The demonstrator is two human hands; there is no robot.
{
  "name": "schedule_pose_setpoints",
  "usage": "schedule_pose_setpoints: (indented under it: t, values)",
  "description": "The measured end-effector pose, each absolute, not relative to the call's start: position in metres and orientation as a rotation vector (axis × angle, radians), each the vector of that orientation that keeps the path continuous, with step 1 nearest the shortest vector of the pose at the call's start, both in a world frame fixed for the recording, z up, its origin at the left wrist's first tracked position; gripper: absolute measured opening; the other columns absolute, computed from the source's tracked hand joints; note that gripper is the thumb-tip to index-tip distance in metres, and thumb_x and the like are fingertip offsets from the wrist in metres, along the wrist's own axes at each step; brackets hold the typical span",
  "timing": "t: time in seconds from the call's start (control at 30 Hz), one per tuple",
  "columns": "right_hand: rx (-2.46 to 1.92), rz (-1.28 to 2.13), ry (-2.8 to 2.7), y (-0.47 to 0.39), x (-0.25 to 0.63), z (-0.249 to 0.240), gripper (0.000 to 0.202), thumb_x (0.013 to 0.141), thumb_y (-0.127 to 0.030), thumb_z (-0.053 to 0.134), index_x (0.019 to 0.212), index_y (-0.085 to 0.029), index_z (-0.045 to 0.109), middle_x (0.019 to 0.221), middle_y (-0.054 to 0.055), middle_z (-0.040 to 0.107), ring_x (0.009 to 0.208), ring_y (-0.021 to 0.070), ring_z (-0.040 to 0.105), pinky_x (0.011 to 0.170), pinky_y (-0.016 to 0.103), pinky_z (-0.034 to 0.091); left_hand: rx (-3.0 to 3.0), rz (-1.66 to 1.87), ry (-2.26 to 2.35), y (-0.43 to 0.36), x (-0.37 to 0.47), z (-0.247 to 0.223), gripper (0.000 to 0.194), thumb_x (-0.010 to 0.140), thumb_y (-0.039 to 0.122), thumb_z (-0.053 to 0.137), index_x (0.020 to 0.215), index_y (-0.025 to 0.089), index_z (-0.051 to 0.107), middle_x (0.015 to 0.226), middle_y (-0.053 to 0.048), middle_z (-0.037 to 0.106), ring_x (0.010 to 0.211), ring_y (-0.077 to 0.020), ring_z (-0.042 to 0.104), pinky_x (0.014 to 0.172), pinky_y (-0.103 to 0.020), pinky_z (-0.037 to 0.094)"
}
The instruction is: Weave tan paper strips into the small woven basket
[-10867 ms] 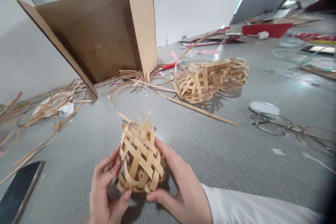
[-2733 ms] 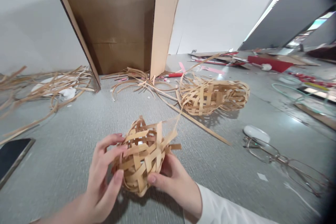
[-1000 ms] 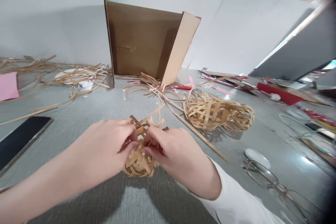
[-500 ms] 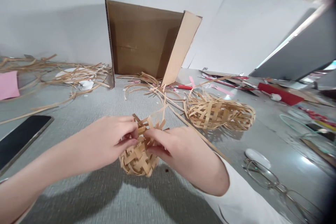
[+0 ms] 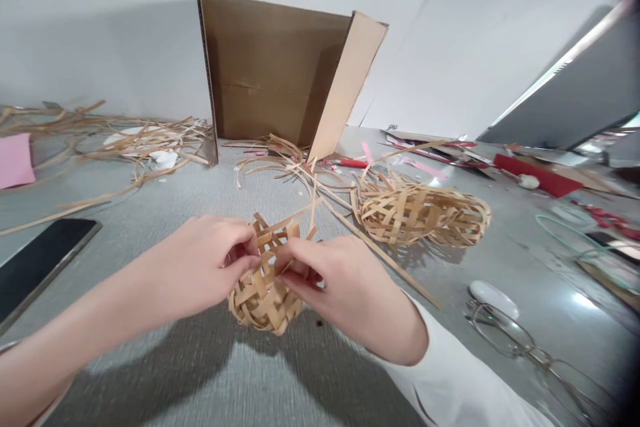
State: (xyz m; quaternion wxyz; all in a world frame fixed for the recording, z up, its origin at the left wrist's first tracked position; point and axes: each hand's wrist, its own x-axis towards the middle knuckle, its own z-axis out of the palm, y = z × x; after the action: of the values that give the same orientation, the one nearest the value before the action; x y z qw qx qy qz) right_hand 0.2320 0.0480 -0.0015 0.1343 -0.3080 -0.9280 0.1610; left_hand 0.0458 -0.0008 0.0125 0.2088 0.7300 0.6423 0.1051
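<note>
A small woven ball of tan strips [image 5: 264, 293] is lifted just above the grey table [image 5: 150, 360], between both hands. My left hand [image 5: 203, 267] pinches its upper left side with fingertips curled onto the weave. My right hand [image 5: 335, 283] grips the upper right side, thumb and forefinger closed on a strip near the top. Loose strip ends stick up from the ball between the two hands.
A larger woven piece [image 5: 425, 213] lies to the right with loose strips [image 5: 280, 160] around it. An open cardboard sheet [image 5: 280, 73] stands at the back. A dark phone [image 5: 37, 263] lies at the left, glasses [image 5: 525, 353] and a white case [image 5: 493, 293] at the right.
Over the last second the ball has been raised slightly and both hands keep working at its top. Earlier the ball was held upright, then turned on its side.
</note>
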Motion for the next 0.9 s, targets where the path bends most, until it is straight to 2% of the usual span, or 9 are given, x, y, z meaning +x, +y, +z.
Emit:
schedule_pose_setpoints:
  t: [0.13, 0.37, 0.53, 0.67, 0.77, 0.9]
  values:
    - [-0.852, 0.468, -2.668, 0.048, 0.231, -0.004, 0.008, 0.079, -0.013, 0.071, 0.078, -0.018, 0.066, 0.059, -0.003, 0.068, 0.051, 0.0112, 0.061, 0.052, 0.020, 0.036, 2.179, 0.290, 1.740, -0.001, 0.048, 0.010, 0.022, 0.085, 0.026, 0.045, 0.071, 0.020, 0.061, 0.075, -0.001, 0.064, 0.067, -0.0168, 0.059, 0.063, -0.029, 0.040]
    - [-0.904, 0.329, -2.657, 0.048, 0.233, -0.007, 0.007, 0.079, -0.017, 0.072, 0.080, -0.019, 0.065, 0.062, -0.001, 0.070, 0.053, 0.0148, 0.063, 0.051, 0.022, 0.034, 2.378, 0.450, 1.594, -0.003, 0.051, 0.004, 0.019, 0.087, 0.020, 0.047, 0.082, 0.022, 0.065, 0.082, -0.001, 0.064, 0.071, -0.0143, 0.061, 0.067, -0.025, 0.045]
    - [-0.933, 0.295, -2.657, 0.059, 0.237, -0.004, 0.021, 0.080, -0.016, 0.072, 0.099, -0.022, 0.067, 0.068, -0.001, 0.072, 0.058, 0.0156, 0.065, 0.054, 0.022, 0.036, 2.331, 0.442, 1.447, -0.003, 0.047, 0.004, 0.022, 0.091, 0.018, 0.041, 0.092, 0.023, 0.062, 0.090, 0.000, 0.061, 0.075, -0.0134, 0.059, 0.067, -0.025, 0.044]
    - [-0.891, 0.357, -2.712, 0.070, 0.241, -0.001, 0.007, 0.084, -0.017, 0.069, 0.088, -0.022, 0.071, 0.068, -0.001, 0.071, 0.058, 0.0136, 0.063, 0.055, 0.022, 0.037, 2.268, 0.487, 1.443, -0.001, 0.047, 0.008, 0.021, 0.091, 0.018, 0.043, 0.093, 0.023, 0.063, 0.091, 0.001, 0.058, 0.076, -0.0120, 0.058, 0.068, -0.024, 0.043]
    - [-0.877, 0.432, -2.692, 0.076, 0.245, 0.000, 0.010, 0.083, -0.016, 0.070, 0.092, -0.022, 0.070, 0.068, -0.002, 0.072, 0.060, 0.0134, 0.065, 0.057, 0.022, 0.039, 2.239, 0.663, 1.462, 0.001, 0.051, 0.008, 0.020, 0.090, 0.018, 0.047, 0.096, 0.025, 0.064, 0.090, 0.002, 0.059, 0.078, -0.0118, 0.059, 0.070, -0.024, 0.044]
    - [-0.901, 0.518, -2.684, 0.081, 0.248, -0.001, 0.015, 0.084, -0.015, 0.069, 0.097, -0.021, 0.069, 0.071, -0.002, 0.073, 0.062, 0.0132, 0.066, 0.059, 0.022, 0.041, 2.063, 1.127, 1.703, -0.004, 0.061, -0.018, 0.014, 0.092, 0.022, 0.045, 0.094, 0.023, 0.060, 0.093, -0.001, 0.059, 0.086, -0.0152, 0.058, 0.077, -0.029, 0.047]
